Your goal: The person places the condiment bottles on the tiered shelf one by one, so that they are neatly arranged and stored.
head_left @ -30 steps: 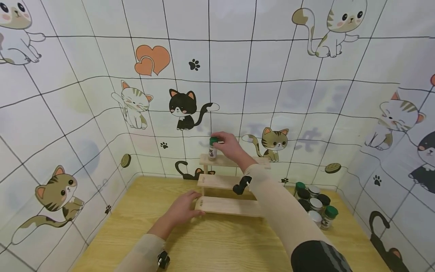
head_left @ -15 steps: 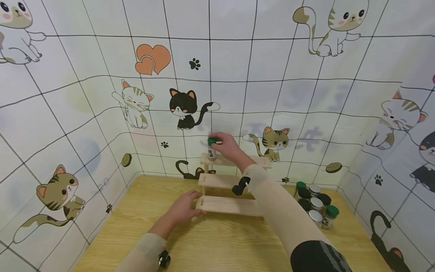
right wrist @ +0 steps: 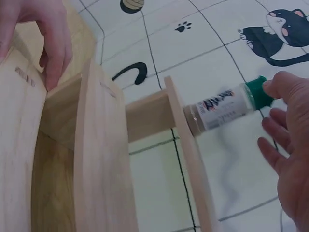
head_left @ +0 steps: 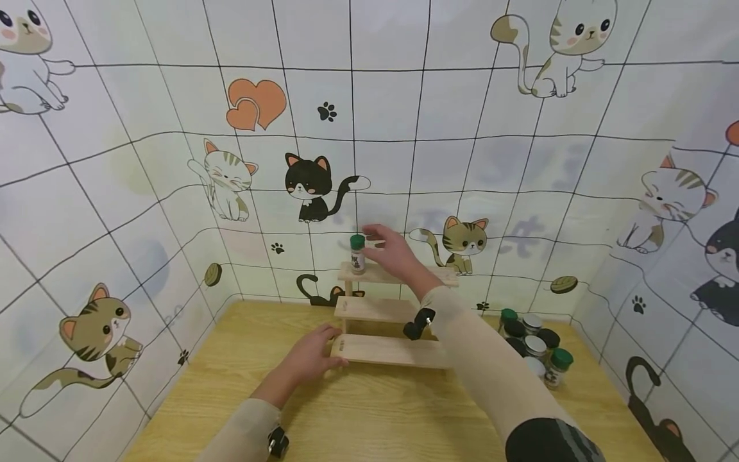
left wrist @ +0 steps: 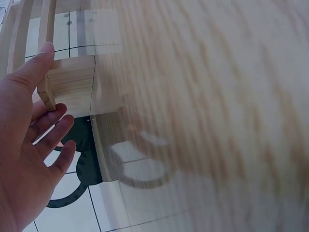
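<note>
A three-tier wooden step rack (head_left: 392, 351) stands on the table against the wall. My left hand (head_left: 308, 356) grips its lowest step at the left end; in the left wrist view the thumb and fingers of the left hand (left wrist: 26, 125) lie on opposite sides of that board's end. On the left end of the top step a spice jar (head_left: 358, 255) with a green cap and white label stands upright. Just to its right is my right hand (head_left: 394, 252), fingers spread and loosely bent. In the right wrist view its thumb overlaps the jar's green cap (right wrist: 259, 92).
Several more jars with green, black and white lids, among them a green-capped jar (head_left: 559, 369), stand grouped at the table's right side. Walls printed with cartoon cats (head_left: 312, 186) enclose the back and sides of the wooden table (head_left: 369, 410).
My right hand held the jar by its cap, shifting it slightly left on the top step, then let go and drew back to the right. The left hand has stayed on the rack.
</note>
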The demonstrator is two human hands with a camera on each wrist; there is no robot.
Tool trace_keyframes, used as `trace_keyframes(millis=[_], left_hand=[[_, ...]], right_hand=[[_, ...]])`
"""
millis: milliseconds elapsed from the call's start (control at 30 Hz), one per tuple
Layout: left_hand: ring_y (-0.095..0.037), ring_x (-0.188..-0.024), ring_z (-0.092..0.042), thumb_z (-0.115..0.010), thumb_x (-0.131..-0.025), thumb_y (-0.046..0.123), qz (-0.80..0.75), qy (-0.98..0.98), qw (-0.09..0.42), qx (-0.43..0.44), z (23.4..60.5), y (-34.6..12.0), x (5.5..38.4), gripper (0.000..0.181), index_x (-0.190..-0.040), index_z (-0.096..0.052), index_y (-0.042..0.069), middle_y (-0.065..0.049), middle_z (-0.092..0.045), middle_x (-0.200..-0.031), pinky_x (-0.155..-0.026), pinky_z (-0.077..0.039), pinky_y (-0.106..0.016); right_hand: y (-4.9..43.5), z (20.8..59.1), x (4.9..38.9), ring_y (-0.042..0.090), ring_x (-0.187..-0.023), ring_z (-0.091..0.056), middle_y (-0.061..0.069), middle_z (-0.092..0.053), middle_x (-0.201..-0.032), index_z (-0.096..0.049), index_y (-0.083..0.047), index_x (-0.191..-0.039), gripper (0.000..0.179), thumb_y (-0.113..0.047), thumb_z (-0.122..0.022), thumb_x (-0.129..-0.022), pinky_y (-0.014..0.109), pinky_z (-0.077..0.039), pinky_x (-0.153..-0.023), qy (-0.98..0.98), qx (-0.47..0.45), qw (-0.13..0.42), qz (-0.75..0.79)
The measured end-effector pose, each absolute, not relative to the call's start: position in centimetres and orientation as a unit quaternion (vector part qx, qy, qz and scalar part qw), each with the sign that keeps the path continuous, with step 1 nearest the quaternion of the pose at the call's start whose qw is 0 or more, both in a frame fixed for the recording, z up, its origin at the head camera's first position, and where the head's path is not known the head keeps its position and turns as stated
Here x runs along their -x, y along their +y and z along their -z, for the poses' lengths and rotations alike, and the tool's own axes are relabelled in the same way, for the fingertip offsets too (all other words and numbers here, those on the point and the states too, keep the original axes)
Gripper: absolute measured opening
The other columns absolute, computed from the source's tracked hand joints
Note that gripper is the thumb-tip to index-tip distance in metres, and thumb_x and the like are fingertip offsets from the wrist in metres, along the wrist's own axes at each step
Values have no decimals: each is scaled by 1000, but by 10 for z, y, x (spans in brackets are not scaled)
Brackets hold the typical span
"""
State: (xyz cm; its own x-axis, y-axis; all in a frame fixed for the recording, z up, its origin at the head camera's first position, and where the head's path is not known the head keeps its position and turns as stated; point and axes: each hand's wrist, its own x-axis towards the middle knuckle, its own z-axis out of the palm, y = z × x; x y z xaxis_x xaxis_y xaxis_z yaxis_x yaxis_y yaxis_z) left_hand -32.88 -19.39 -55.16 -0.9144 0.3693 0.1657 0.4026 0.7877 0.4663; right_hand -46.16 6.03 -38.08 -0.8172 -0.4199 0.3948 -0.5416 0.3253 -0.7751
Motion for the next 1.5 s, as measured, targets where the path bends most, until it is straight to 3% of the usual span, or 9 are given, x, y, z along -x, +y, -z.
trace_keyframes(millis=[233, 700, 933, 1200, 1333, 1500], left_hand=[[-41, -138, -61, -89, -94, 47, 264, -944, 38, 194, 551, -197, 332, 79, -154, -61, 4, -14, -60, -152, -116, -50, -59], [-39, -140, -61, -91, -93, 47, 270, -945, 53, 175, 555, -213, 332, 79, -155, -61, 6, -12, -61, -153, -117, -49, -59], [-41, -139, -61, -91, -93, 46, 274, -945, 44, 174, 555, -213, 331, 79, -154, -62, 4, -16, -59, -154, -115, -50, -60], [-42, -140, -60, -90, -94, 45, 280, -943, 36, 177, 558, -207, 330, 78, -154, -61, 5, -17, -58, -155, -115, -50, -61], [-40, -137, -62, -91, -93, 46, 286, -939, 34, 187, 559, -203, 332, 79, -153, -62, 3, -14, -62, -150, -113, -51, -60], [-41, -139, -60, -90, -93, 48, 285, -940, 28, 185, 562, -197, 333, 79, -154, -62, 5, -15, -60, -152, -114, -50, -60]], right_hand=[[114, 372, 435, 35, -133, -63, 21, -67, -144, -64, -2, -148, 44, -18, -74, -109, 54, -51, -113, -855, -290, 59, -426], [226, 384, 365, 39, -129, -63, 15, -66, -138, -66, -5, -145, 39, -24, -71, -111, 62, -51, -109, -901, -270, 67, -333], [274, 399, 332, 42, -127, -64, 20, -66, -141, -65, -1, -146, 42, -23, -71, -111, 63, -53, -106, -917, -221, 86, -322], [312, 422, 295, 35, -120, -66, 13, -67, -133, -65, -4, -145, 41, -28, -70, -112, 53, -58, -97, -920, -177, 88, -339], [326, 433, 274, 38, -120, -67, 17, -68, -134, -66, 0, -143, 39, -24, -71, -112, 54, -60, -96, -922, -167, 102, -335], [340, 449, 251, 36, -114, -66, 17, -68, -131, -69, 2, -139, 37, -17, -75, -108, 41, -61, -89, -926, -162, 140, -311]])
